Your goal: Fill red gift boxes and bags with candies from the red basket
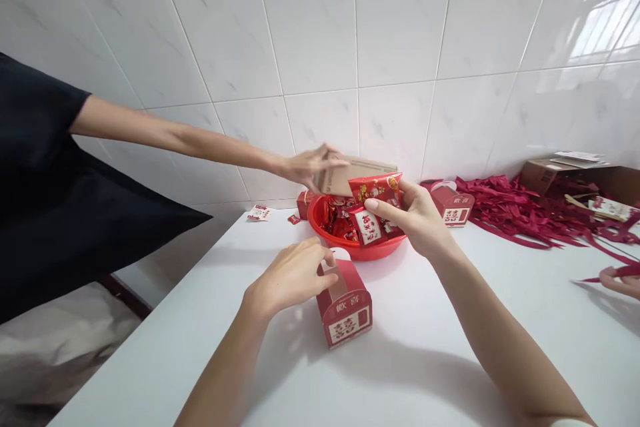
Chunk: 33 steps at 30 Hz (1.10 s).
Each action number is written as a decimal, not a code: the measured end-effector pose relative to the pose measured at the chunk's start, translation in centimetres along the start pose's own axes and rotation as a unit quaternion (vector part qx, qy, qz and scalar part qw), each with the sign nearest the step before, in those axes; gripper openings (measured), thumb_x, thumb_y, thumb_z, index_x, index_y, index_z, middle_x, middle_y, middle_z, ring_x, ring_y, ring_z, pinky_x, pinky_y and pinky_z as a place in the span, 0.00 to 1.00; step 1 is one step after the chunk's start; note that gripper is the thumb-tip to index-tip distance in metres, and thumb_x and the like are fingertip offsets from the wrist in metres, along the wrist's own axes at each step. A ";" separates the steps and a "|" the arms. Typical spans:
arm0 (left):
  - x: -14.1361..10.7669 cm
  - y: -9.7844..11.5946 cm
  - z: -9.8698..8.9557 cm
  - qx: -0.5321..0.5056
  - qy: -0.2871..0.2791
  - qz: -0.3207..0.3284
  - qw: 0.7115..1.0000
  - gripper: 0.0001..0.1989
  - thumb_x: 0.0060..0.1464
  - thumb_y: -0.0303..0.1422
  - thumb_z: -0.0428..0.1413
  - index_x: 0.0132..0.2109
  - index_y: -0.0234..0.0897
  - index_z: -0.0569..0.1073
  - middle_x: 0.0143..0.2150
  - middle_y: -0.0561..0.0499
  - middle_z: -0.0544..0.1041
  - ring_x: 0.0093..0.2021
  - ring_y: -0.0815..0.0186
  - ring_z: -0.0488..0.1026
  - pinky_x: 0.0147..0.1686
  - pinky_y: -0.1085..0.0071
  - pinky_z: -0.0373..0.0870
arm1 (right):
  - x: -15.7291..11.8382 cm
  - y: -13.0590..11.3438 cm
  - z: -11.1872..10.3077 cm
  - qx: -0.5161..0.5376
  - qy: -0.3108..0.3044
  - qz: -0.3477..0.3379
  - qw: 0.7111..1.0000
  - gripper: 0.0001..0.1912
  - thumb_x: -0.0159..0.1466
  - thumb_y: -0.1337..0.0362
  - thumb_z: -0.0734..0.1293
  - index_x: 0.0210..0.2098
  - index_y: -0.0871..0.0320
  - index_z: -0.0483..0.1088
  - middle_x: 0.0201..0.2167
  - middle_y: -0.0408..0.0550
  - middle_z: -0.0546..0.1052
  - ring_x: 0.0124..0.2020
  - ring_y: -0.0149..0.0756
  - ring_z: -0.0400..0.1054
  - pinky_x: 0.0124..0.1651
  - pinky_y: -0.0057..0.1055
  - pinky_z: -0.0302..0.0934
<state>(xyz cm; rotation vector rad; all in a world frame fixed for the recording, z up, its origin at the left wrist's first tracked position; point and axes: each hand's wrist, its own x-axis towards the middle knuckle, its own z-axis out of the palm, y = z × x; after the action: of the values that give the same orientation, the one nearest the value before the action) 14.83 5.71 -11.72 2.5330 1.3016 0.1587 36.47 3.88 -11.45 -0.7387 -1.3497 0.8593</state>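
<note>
A small red gift box (345,310) with white lettering stands on the white table, its top partly open. My left hand (293,277) rests at the box's top left edge, thumb and fingers bent around that edge. Above the red bowl (370,253), my right hand (417,217) pinches red candy packets (375,190) between thumb and fingers. One packet with a white label (369,225) hangs below the thumb. More wrapped sweets (343,223) lie in the bowl.
From the left, another person's arm (200,143) reaches to a cardboard piece (357,172) behind the bowl. A second red box (453,203), dark red ribbons (520,210) and an open carton (543,175) lie right. Another hand (623,281) holds ribbon at the right edge.
</note>
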 end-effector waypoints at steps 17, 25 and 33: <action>4.0 -2.2 2.2 -0.246 -0.035 0.047 0.968 0.14 0.45 0.26 0.53 0.41 0.35 0.75 0.33 0.50 0.77 0.39 0.58 0.73 0.39 0.68 0.72 | 1.1 3.5 0.6 0.013 -0.223 0.338 0.914 0.19 0.50 0.56 0.79 0.33 0.58 0.71 0.30 0.42 0.75 0.31 0.32 0.70 0.35 0.28 0.64; 4.3 -2.1 2.4 -0.204 -0.100 0.015 0.974 0.24 0.43 0.25 0.50 0.48 0.34 0.78 0.54 0.44 0.78 0.47 0.57 0.75 0.42 0.68 0.72 | 0.9 1.5 -1.7 -0.446 -0.169 0.243 0.845 0.08 0.64 0.58 0.67 0.35 0.56 0.66 0.37 0.48 0.74 0.36 0.38 0.68 0.31 0.29 0.58; 4.1 -1.7 2.5 -0.202 -0.102 -0.002 0.974 0.27 0.44 0.27 0.50 0.53 0.33 0.76 0.58 0.44 0.76 0.49 0.55 0.76 0.44 0.67 0.72 | 1.0 2.4 -1.3 -0.531 -0.198 0.204 0.798 0.11 0.62 0.58 0.68 0.33 0.57 0.62 0.36 0.49 0.73 0.37 0.39 0.66 0.33 0.31 0.55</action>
<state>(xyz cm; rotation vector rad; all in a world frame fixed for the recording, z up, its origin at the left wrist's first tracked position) 16.44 9.44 -14.78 2.1403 1.0698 0.1411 37.52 5.95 -13.09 -1.8524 -2.1109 0.5208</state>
